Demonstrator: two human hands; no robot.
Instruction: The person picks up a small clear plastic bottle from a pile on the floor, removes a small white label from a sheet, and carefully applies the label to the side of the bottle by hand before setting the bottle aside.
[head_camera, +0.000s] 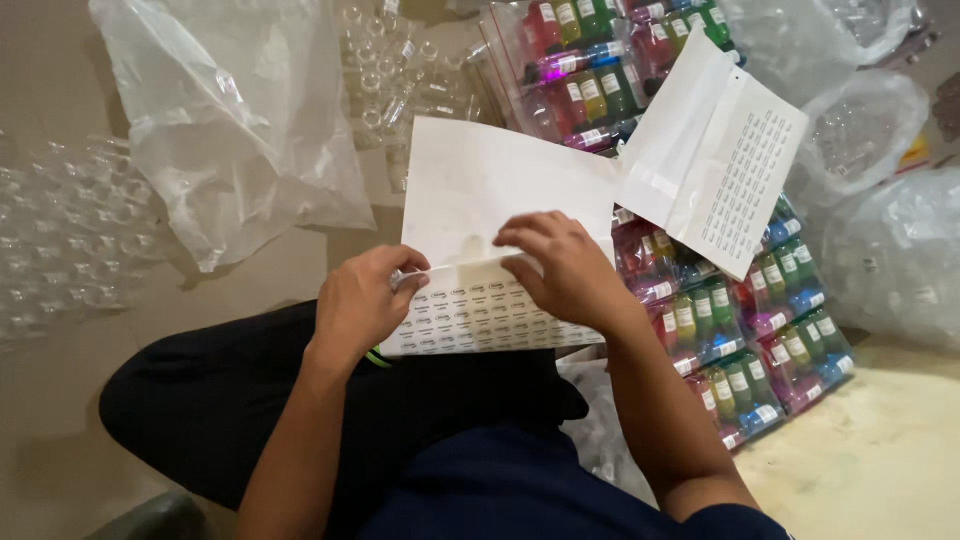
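the sticker sheet (480, 315) lies across the person's lap, on the dark trousers (250, 400), and everything else is told from it. it is a white sheet covered with rows of small oval labels, and a plain white backing sheet (480, 185) rises from its upper edge, folded back away from the person. the left hand (362, 300) sits at the left end of the sticker sheet's upper edge, fingers curled and closed on something small and pale at the fold; whether that is a label or the paper's corner is too small to tell. the right hand (565, 270) rests on the sticker sheet's upper right part, palm down, fingertips bent and pressing on the fold line, pinching nothing that shows

up and to the right of the sticker sheet lies a second label sheet (735, 165), tilted, with printed rows along its right half. under it and to the right of the sticker sheet are clear packs of small coloured bottles (760, 330), red, yellow, green, blue and pink, running in a band from the top of the view down to the lower right. up and to the left of the sticker sheet lies a crumpled clear plastic bag (230, 120); far to the left are rows of empty clear vials (70, 240) on the floor; more clear bags (890, 230) lie well off to the right
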